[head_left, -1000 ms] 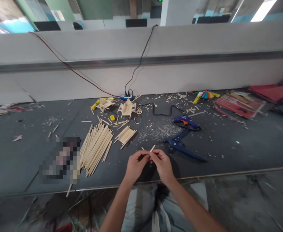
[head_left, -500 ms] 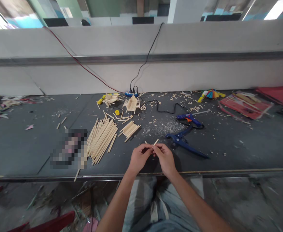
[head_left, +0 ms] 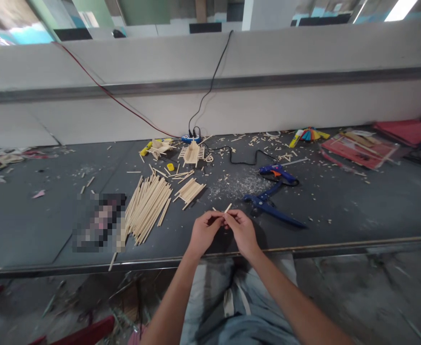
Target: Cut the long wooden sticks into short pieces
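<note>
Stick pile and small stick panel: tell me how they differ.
The stick pile is larger than the stick panel, and its sticks are longer than the panel's. The pile's sticks lie loosely overlapping, while the panel's sit neatly side by side. Both are pale sticks on the dark table.

Cream stick (head_left: 228, 208), blue cutter (head_left: 259, 201), blue-and-orange glue gun (head_left: 284, 175), dark grey tabletop (head_left: 357, 206)

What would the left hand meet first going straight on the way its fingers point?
Most likely the right hand: the left hand points across at it, a short stick showing where they meet or nearly meet; depth is unclear.
</note>
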Demonstrator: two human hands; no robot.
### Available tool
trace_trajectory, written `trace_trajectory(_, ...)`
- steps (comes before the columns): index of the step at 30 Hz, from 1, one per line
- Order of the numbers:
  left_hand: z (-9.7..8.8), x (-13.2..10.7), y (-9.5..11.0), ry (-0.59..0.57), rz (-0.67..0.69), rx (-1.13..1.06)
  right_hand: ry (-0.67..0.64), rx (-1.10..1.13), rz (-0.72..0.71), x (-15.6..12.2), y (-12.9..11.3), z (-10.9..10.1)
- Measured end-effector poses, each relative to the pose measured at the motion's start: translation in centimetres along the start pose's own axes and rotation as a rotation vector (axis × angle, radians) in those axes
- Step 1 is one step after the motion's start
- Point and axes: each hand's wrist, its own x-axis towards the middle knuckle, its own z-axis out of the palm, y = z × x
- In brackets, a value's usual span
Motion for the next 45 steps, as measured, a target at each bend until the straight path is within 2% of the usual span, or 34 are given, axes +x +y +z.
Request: trace_trajectory(45,0.31,-0.11,0.54,0.011,0.006,0.012,0.018,0.041,0.045,-0.23,-0.3,-0.06)
